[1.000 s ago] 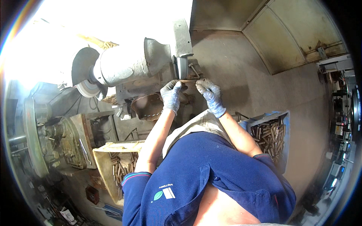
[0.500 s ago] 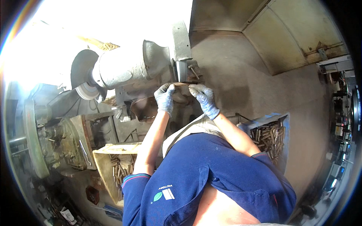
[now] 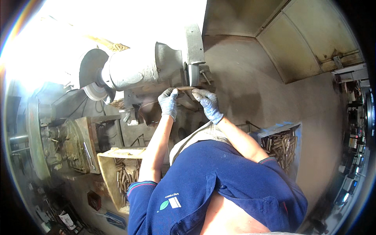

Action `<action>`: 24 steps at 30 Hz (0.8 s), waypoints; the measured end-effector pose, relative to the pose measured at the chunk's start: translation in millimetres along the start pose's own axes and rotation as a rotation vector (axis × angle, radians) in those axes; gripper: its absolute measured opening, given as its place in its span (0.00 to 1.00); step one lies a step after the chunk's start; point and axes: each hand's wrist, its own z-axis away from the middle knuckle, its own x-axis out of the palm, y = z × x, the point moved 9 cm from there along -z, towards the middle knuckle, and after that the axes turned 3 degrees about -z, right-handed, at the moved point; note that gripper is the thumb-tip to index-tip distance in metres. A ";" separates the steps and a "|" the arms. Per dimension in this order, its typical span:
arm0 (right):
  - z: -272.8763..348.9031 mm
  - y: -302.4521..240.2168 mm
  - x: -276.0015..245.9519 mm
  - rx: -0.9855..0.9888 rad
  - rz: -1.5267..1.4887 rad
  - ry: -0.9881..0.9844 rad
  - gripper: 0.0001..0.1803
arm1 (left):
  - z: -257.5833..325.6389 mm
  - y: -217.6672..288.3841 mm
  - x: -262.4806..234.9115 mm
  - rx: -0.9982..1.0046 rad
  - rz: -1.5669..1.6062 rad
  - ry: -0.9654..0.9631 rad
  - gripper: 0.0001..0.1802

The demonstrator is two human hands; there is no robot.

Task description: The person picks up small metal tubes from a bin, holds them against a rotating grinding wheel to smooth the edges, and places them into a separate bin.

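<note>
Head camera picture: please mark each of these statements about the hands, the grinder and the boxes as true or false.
1. Both hands wear gloves. True: the left hand and the right hand are in grey-blue gloves.
2. The hands hold a thin rod at the grinder. True: the rod lies between them, by the grinding wheel.
3. The right hand rests in a box. False: it is up at the grinder.
4. The box on the person's right is empty. False: the blue box holds many metal pieces.
5. The person wears a red shirt. False: the shirt is blue.
</note>
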 end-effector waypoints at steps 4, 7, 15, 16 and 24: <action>-0.3 4.1 5.8 -0.013 -0.056 -0.048 0.15 | 14.7 26.5 2.0 -0.007 -0.039 0.007 0.05; 15.0 -29.4 2.6 -0.278 0.055 -0.078 0.17 | 30.0 33.8 7.2 -0.012 0.028 -0.148 0.06; 72.2 -124.8 5.0 -0.561 0.383 -0.248 0.29 | 71.6 57.8 6.3 -0.129 0.001 -0.215 0.08; 73.1 -125.5 4.3 -0.550 0.348 -0.241 0.29 | 72.8 62.4 10.0 -0.116 -0.010 -0.223 0.08; 61.6 -108.4 -6.4 -0.493 0.268 -0.207 0.29 | 77.4 90.8 31.8 0.116 -0.114 -0.329 0.08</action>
